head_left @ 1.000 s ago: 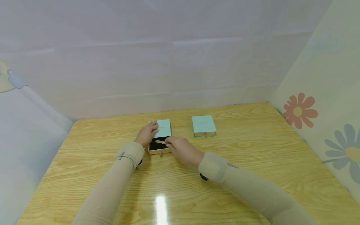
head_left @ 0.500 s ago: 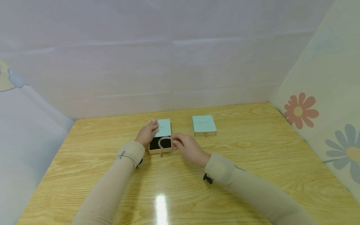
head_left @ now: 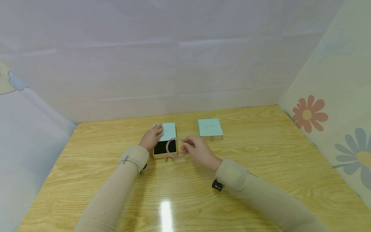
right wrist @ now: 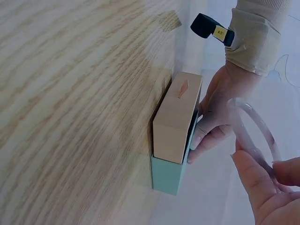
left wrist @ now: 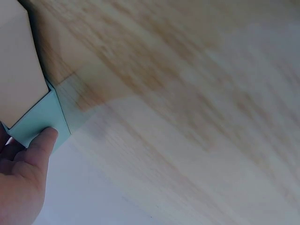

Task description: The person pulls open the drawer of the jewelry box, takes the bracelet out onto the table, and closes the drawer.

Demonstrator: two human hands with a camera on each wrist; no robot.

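Head view: a translucent pale bangle point(head_left: 175, 147) is pinched at its right edge by the fingers of the right hand point(head_left: 197, 151) and is held tilted above the right front corner of an open drawer box point(head_left: 165, 140). No contact between bangle and box can be made out. The box is formed of a mint-green sleeve and a beige drawer point(head_left: 164, 150) pulled toward the person, with a black lining exposed. The sleeve is steadied by the left hand point(head_left: 151, 138), whose fingers are laid on its top and left side. A second, closed mint-green box point(head_left: 210, 129) is placed on the wooden surface point(head_left: 261, 154), apart to the right.

Right wrist view: the bangle point(right wrist: 255, 133) is seen gripped between thumb and fingertips, clear of the box. The drawer front point(right wrist: 177, 123) is noted with a small pull tab point(right wrist: 183, 88).

Left wrist view: a fingertip of the left hand point(left wrist: 21, 176) is pressed against the green sleeve point(left wrist: 40, 119).
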